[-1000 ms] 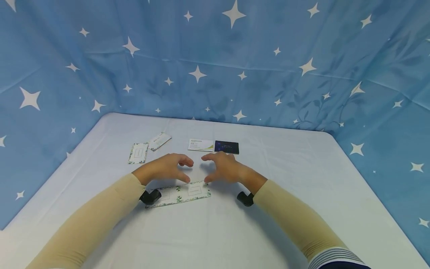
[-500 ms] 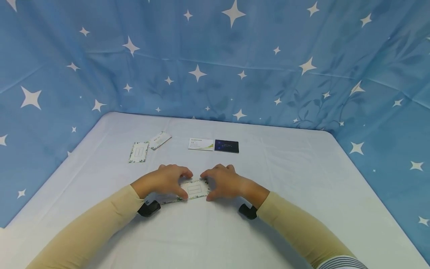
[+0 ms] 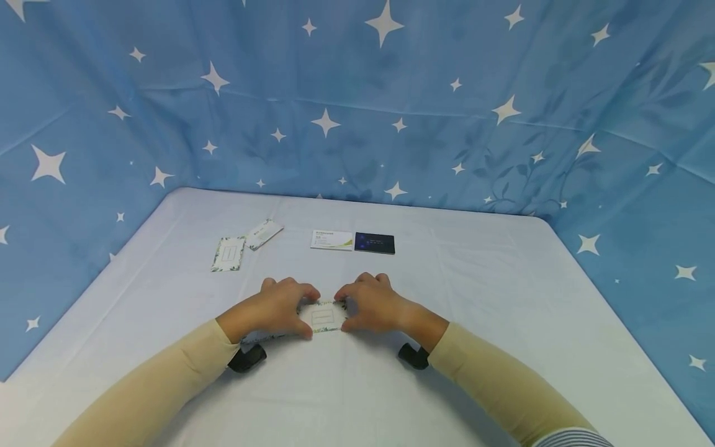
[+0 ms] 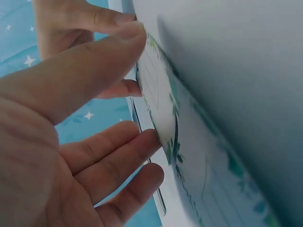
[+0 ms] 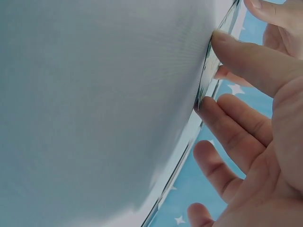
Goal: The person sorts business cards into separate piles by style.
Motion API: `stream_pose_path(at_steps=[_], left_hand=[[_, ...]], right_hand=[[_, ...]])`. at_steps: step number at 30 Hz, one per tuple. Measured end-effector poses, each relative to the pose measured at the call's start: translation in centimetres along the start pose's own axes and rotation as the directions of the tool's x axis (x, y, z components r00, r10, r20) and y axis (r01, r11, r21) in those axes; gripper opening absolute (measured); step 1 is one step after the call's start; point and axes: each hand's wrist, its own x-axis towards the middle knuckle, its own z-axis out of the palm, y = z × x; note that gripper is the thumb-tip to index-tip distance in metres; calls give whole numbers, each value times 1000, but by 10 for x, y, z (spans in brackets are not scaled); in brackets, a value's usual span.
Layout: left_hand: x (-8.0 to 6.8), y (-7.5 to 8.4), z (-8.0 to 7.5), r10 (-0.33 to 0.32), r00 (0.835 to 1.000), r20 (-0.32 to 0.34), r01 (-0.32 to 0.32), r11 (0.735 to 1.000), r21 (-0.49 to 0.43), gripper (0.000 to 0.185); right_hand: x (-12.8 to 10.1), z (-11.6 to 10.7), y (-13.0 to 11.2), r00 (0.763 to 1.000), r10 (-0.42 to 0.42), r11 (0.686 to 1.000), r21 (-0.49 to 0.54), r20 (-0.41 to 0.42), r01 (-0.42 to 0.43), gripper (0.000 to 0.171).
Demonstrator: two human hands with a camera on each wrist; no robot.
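Note:
A white card with a leafy green border (image 3: pixel 324 316) lies at the middle of the white table (image 3: pixel 503 298). My left hand (image 3: pixel 279 307) grips its left end, thumb on the near edge and fingers curled over the far edge. My right hand (image 3: pixel 374 307) holds the right end the same way. In the left wrist view the card (image 4: pixel 158 94) is tilted up a little above a second leafy card (image 4: pixel 213 175). That second card (image 3: pixel 259 337) shows only partly under my left hand. The right wrist view shows the held card's edge (image 5: pixel 208 71) against my thumb.
Farther back lie another leafy card (image 3: pixel 228 254), a small pale card (image 3: pixel 264 234), a white card with a green corner (image 3: pixel 332 239) and a dark card (image 3: pixel 375 243). A blue star-print cloth (image 3: pixel 391 112) hangs behind and on both sides of the table.
A second ago both hands hovered above two leafy cards lying end to end. They came down and took hold of the right-hand card, which now overlaps the left one.

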Motion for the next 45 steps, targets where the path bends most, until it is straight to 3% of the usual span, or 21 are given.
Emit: stream_pose_path(at_steps=[7, 16, 24, 30, 35, 45], left_hand=[[-7, 7, 5, 24, 999, -31, -23, 999, 23, 63], [-8, 9, 9, 58, 994, -88, -52, 997, 63, 49], [-1, 10, 15, 80, 986, -145, -85, 996, -26, 48], [12, 17, 15, 95, 980, -173, -106, 993, -56, 50], [27, 22, 11, 110, 976, -190, -125, 990, -66, 51], [78, 30, -1, 128, 977, -170, -156, 974, -164, 48]], right_hand=[[-7, 0, 3, 1000, -5, 996, -92, -17, 3, 49], [-16, 0, 7, 1000, 11, 996, -93, -11, -12, 51], [-24, 0, 15, 997, 51, 996, -66, -54, -55, 49], [-34, -3, 26, 991, 68, 997, -18, -118, -71, 59], [-43, -12, 40, 977, 116, 993, 49, -180, -108, 56], [-56, -31, 83, 936, 127, 988, 131, -329, -88, 58]])
